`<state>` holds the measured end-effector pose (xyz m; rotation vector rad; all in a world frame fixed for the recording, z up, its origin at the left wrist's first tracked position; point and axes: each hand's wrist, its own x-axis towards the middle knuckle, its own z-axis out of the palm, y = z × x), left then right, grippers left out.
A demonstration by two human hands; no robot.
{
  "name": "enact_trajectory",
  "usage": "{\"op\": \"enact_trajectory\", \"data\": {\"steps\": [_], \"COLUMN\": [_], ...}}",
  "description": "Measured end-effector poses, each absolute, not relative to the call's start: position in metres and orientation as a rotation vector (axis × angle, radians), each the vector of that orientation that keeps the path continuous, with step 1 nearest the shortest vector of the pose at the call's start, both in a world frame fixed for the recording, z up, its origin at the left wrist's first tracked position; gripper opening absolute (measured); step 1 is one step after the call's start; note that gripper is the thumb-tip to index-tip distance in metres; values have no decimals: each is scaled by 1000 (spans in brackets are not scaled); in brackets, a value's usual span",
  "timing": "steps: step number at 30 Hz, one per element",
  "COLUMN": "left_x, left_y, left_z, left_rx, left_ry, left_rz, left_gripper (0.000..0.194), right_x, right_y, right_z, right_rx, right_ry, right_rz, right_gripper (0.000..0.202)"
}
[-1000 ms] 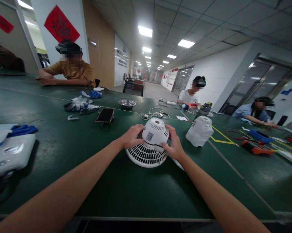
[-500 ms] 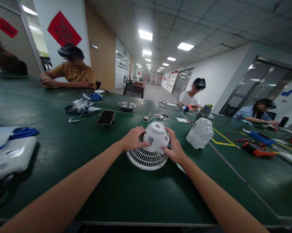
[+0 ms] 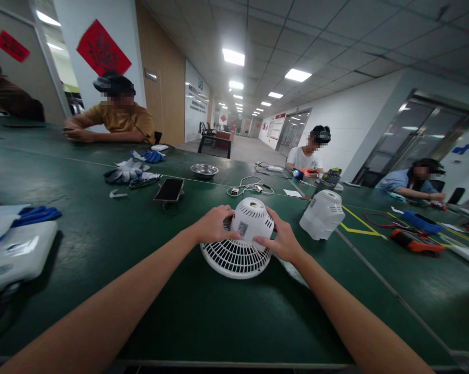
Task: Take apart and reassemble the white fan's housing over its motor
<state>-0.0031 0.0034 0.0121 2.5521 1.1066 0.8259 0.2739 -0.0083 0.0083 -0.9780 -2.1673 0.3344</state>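
A white fan motor housing with vent slots and a grey label sits over a round white fan grille in front of me. My left hand grips the housing's left side, thumb across its front near the label. On the opposite side my right hand is wrapped round the housing, thumb at its lower front. Most fingers of both hands are hidden behind it. Under my right wrist a pale flat piece shows in part. Further right stands a separate white plastic shell.
A phone, a white cable and a metal bowl lie beyond my hands. Gloves are at the back left, a white case at the left. An orange-black meter lies right. Several people sit around the green table.
The grille and housing have tipped slightly, with the grille's near edge lower and closer to me. My right thumb has shifted left across the housing's front. Both hands keep their hold.
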Motion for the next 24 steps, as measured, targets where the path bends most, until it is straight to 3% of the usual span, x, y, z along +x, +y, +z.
{"op": "enact_trajectory", "data": {"steps": [17,24], "left_x": [1,-1], "left_y": [-4,-4], "left_z": [17,18], "left_rx": [2515,2521], "left_ry": [1250,1216], "left_rz": [769,769], "left_gripper": [72,70], "right_x": [274,271], "right_y": [-8,-12], "right_z": [4,5], "right_rx": [-946,-968], "right_ry": [-2128,-2139], "right_rz": [416,289], "right_gripper": [90,87]}}
